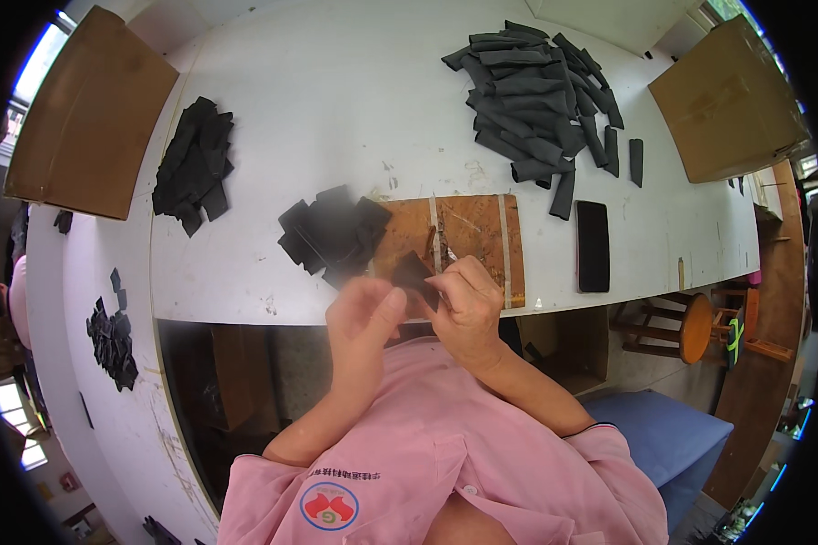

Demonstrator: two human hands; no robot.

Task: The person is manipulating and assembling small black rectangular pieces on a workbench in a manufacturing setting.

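My right hand (468, 304) pinches a small dark fabric piece (414, 272) between thumb and fingers, above the near edge of a worn brown board (477, 227). Close beside it on the left is my left hand (364, 313), its thumb raised. Motion smears its fingers, so whether they touch the piece is unclear. Just beyond my left hand, a loose pile of flat black fabric pieces (332, 232) overlaps the board's left end. At the far right of the table lies a heap of rolled dark grey fabric tubes (527, 100).
Another black fabric pile (195, 163) lies at the left, near a cardboard box (91, 109). A second box (727, 100) stands at the far right. A black phone (593, 247) rests right of the board. A side table holds more black pieces (111, 345). Wooden stools (695, 327) stand at the right.
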